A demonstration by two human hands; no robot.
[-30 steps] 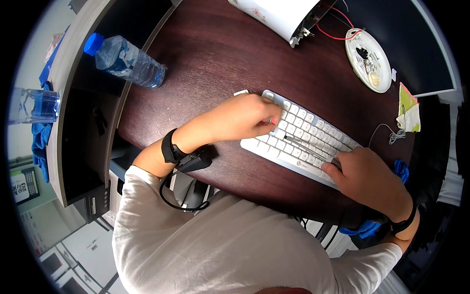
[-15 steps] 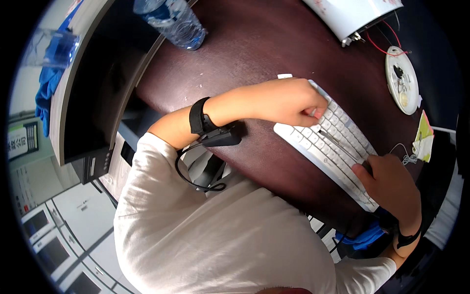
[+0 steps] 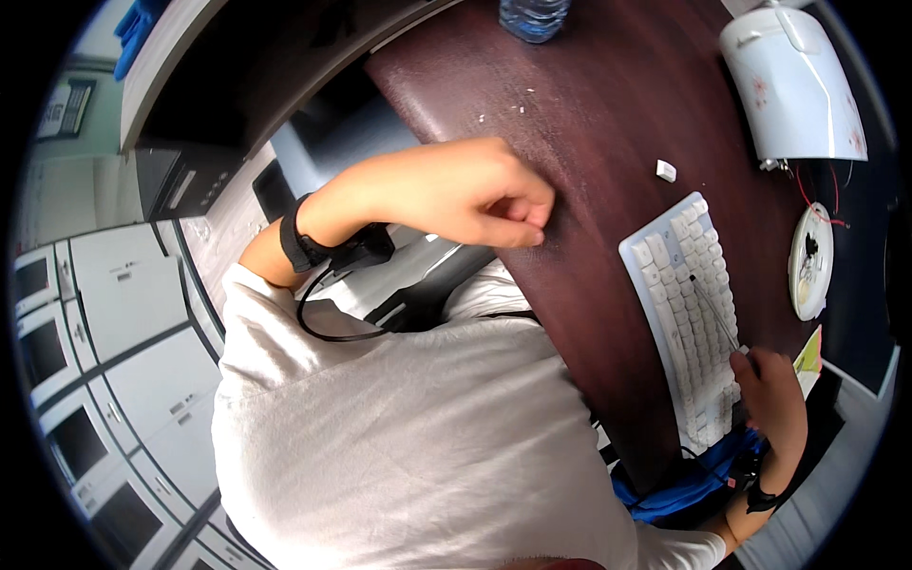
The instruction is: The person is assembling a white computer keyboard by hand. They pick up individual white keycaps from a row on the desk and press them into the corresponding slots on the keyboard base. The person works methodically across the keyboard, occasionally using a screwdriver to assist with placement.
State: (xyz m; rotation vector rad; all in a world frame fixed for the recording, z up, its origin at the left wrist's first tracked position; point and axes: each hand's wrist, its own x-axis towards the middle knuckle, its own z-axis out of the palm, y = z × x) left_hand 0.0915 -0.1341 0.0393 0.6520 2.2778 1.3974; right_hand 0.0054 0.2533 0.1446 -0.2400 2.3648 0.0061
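A white keyboard (image 3: 676, 328) lies slanted on the dark reddish table, with a bare grey patch among its keys near the far end. My right hand (image 3: 771, 385) is at its right edge, fingers closed on a slim metal rod-like tool (image 3: 717, 316). The tool's shaft lies over the keys, pointing toward the far end. Left of the keyboard, my left hand (image 3: 503, 198) hovers over the table edge, fingers curled together; anything inside them is hidden. Beyond the keyboard a loose white keycap (image 3: 666, 171) rests on the table.
A water bottle (image 3: 535, 17) stands at the far edge of view. A white flowered container (image 3: 793, 90) and an oval white dish (image 3: 811, 266) are at the right. A yellow-green paper (image 3: 808, 362) is beside my right hand. Blue cloth (image 3: 679, 489) hangs below the keyboard.
My left hand has moved left, off the keyboard, uncovering its far end and the bare patch. The view has shifted. My right hand still holds the tool over the keys.
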